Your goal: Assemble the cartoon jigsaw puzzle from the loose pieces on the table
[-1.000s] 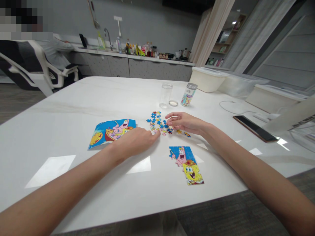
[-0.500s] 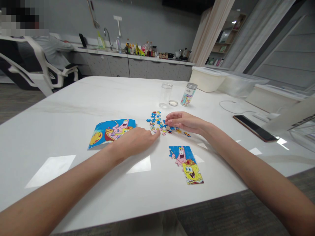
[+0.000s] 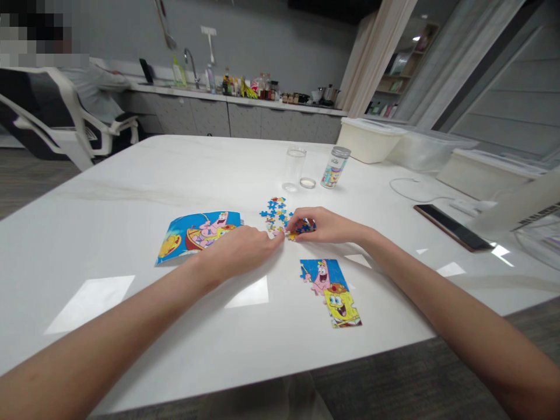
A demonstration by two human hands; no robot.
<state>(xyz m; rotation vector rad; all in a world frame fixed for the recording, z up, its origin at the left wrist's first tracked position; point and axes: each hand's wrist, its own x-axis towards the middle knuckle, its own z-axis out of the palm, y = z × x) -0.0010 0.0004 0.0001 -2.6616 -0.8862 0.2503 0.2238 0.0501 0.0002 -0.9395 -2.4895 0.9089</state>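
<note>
In the head view, small, multicoloured jigsaw pieces [image 3: 272, 213] lie on the glossy white table [image 3: 131, 204]. They are best parted lightly and flat. The left hand [image 3: 245, 248] is folded, forefinger extended; the right hand's [image 3: 328, 226] fingers are curled over pieces; whether any is pinched cannot be told.

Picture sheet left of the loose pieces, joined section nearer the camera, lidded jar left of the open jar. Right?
No: the head view shows the lidded jar right of the open jar. The rest holds: picture sheet left of the loose pieces, joined section nearer the camera.
</note>
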